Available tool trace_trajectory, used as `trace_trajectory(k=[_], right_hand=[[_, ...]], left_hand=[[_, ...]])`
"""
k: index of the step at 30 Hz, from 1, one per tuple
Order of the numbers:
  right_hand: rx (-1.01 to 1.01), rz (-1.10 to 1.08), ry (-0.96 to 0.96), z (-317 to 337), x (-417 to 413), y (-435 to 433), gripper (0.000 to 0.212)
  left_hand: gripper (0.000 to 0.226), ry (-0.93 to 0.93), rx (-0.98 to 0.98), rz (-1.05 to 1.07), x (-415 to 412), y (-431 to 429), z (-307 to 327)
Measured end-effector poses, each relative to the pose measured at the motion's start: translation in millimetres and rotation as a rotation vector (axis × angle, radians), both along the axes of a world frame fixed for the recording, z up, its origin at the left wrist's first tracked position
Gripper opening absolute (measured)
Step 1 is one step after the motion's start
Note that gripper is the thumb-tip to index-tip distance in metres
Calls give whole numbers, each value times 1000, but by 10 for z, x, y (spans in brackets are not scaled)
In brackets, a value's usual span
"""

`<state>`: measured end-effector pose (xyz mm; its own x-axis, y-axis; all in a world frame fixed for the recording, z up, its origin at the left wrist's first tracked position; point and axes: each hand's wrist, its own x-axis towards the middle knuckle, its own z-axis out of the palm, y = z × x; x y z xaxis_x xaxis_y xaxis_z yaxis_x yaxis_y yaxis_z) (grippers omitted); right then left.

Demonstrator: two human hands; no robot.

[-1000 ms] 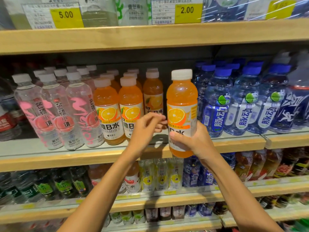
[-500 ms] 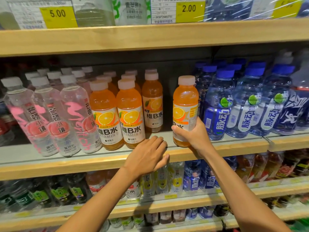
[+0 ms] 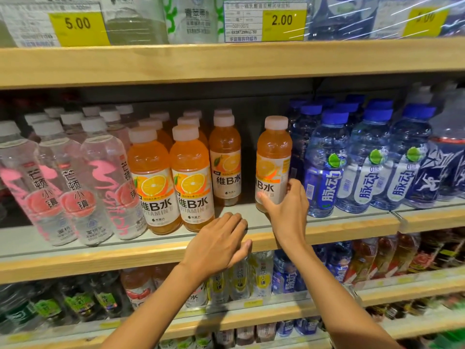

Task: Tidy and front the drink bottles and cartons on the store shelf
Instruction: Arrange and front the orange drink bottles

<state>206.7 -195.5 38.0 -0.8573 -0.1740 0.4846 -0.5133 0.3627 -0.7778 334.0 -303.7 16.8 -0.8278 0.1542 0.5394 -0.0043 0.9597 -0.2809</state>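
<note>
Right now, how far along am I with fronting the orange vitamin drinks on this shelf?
Partly done. Two orange bottles already stand at the shelf edge, labels forward. In hand: your right hand grips an orange bottle standing beside the blue water bottles, its label turned partly sideways. Your left hand rests empty on the edge. Left: the set-back bottle and the gap in front of it.

Mid-frame, the orange bottles carry pale caps and white labels printed with an orange slice. At left, clear bottles show pink swirls and white caps. At right, the blue-capped bottles wear blue-and-white labels with green dots. Yellow price tags sit along the top above the light wooden shelf edge.
</note>
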Motion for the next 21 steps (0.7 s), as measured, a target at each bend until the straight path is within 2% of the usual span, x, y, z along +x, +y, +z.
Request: trace_trajectory(k=[9, 14, 17, 19, 21], right_hand=[[134, 25, -47, 46, -378, -312, 35], [64, 41, -36, 61, -336, -235, 43], [-40, 37, 41, 49, -199, -127, 39], [-103, 146, 78, 71, -42, -124, 32], [-100, 302, 8, 112, 60, -217, 37]], left_hand=[[40, 16, 5, -8, 2, -10, -11], [41, 48, 3, -17, 7, -8, -35], [38, 87, -16, -26, 6, -21, -68], [36, 120, -38, -36, 1, -29, -95], [35, 153, -54, -41, 1, -39, -119]])
